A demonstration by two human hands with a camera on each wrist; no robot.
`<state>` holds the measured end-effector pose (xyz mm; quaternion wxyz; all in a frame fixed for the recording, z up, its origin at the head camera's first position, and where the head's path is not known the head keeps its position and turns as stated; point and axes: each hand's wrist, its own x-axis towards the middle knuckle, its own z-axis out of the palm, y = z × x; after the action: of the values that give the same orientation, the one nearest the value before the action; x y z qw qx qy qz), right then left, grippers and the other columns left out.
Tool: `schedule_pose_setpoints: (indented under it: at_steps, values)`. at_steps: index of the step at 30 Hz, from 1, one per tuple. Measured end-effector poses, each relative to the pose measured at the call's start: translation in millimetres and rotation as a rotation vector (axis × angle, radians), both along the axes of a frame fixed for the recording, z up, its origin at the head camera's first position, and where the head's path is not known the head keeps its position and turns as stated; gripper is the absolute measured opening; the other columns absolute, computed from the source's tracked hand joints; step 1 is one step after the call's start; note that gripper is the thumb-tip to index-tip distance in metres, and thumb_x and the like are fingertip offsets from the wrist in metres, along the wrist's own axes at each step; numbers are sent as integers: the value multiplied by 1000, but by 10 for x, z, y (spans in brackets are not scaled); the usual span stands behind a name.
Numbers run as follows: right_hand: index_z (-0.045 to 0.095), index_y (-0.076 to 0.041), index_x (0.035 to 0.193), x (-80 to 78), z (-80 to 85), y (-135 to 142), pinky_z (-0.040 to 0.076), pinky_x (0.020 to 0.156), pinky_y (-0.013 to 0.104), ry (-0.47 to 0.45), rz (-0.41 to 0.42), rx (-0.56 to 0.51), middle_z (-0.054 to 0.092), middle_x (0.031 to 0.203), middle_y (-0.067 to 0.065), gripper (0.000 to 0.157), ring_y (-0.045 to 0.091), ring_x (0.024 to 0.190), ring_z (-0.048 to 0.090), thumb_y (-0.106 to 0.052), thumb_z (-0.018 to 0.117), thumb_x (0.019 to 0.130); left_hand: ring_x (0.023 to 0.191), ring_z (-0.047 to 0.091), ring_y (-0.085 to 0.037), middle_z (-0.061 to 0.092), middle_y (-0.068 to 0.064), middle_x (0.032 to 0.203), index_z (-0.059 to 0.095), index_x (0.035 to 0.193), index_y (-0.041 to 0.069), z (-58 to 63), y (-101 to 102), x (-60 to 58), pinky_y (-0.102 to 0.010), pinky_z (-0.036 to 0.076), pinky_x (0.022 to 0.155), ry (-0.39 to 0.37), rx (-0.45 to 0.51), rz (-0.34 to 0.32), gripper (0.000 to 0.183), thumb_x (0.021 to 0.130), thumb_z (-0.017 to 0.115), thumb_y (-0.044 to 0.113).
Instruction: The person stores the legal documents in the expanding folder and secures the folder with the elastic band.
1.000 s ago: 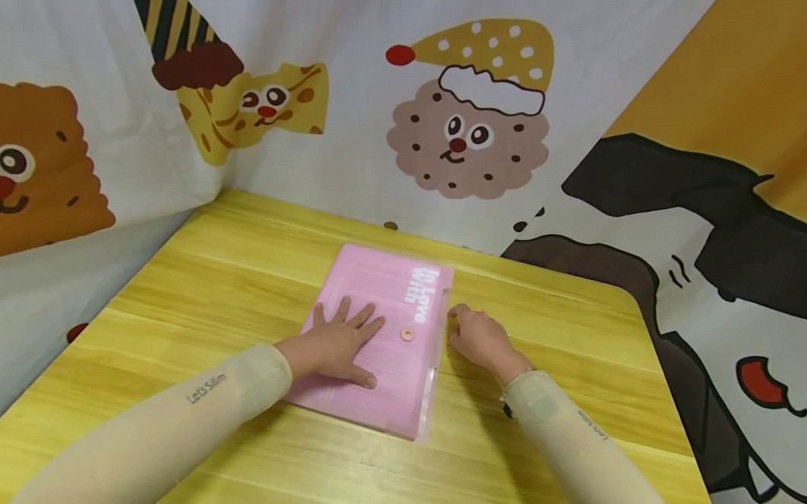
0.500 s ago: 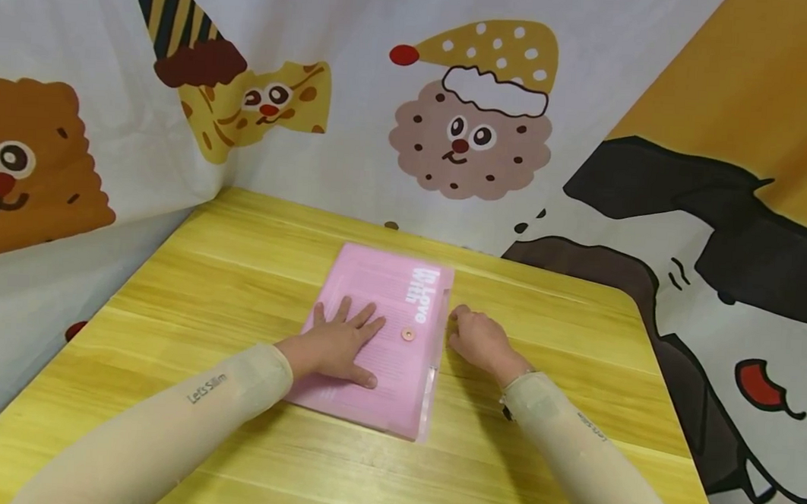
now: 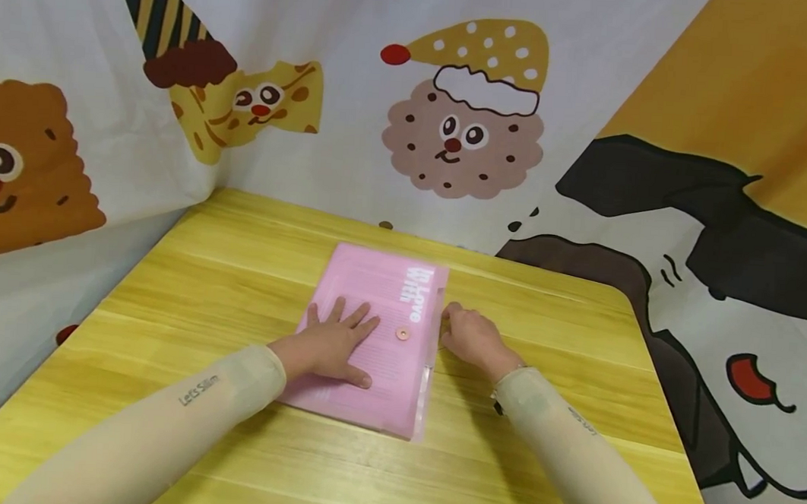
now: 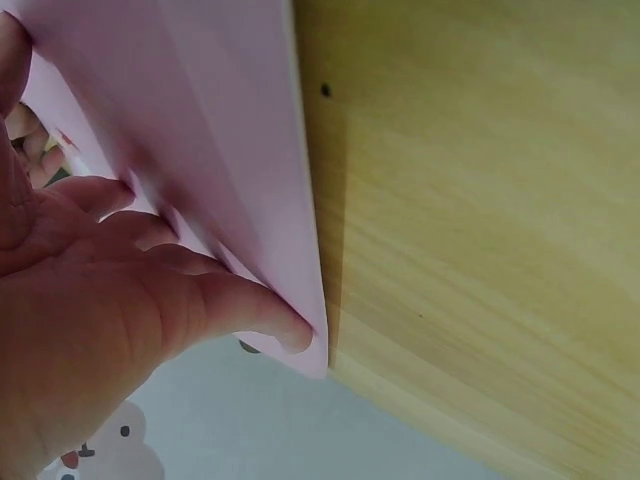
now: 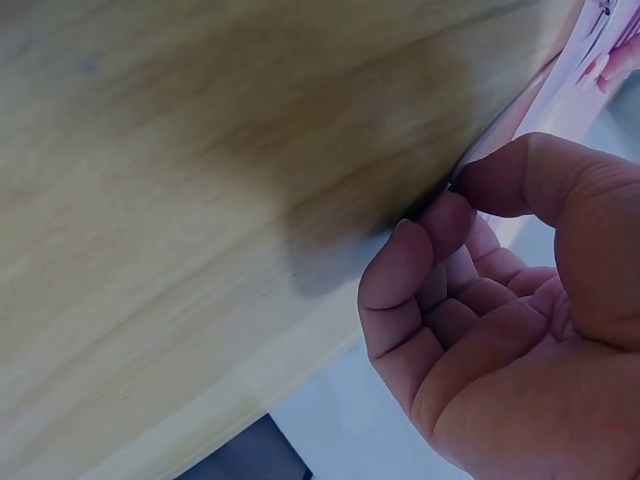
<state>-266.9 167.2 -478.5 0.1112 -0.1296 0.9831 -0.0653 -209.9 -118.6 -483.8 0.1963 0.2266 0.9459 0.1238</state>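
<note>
A pink plastic file folder lies on the wooden table, with white "In Love With" lettering and a small round button near its right side. Spread fingers of my left hand press flat on the folder's cover, the thumb pointing toward its near right part. At the folder's right edge is my right hand, its fingers curled. In the right wrist view, thumb and index finger meet at the thin edge of the folder, pinching it. A clear strip runs along the folder's right edge.
The yellow wood-grain table extends around the folder on every side. Behind it hangs a white cloth printed with cartoon biscuits and animals, meeting the table's far edge. Light sleeves cover both forearms.
The whole head view has shifted slightly. Both hands and the folder keep the same places relative to each other.
</note>
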Motion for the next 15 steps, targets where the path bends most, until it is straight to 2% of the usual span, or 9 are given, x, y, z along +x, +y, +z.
schedule_pose_setpoints:
  at_steps: [3,10,15]
  values:
    - [61,-4,137,-15,5,-11,59,92,50,-18,16,7,76,120,19,43,33,106,72,-15,67,95,163,0,-56,7,-11,181,23,173,19,1,-12,1,-88,1,118,-3,-3,4,115,85,77,71]
    - [62,-4,137,-25,39,-59,60,86,47,-25,52,46,76,115,18,43,28,96,69,-14,67,95,162,1,-57,8,-12,181,24,172,19,3,-35,-12,-89,1,118,-2,3,12,115,84,78,71]
    - [75,-6,111,-5,55,-89,60,80,46,43,101,96,76,99,12,22,24,87,66,-9,65,92,163,0,-56,8,-12,181,23,172,19,5,-33,-15,-89,2,118,-1,-4,12,116,84,77,72]
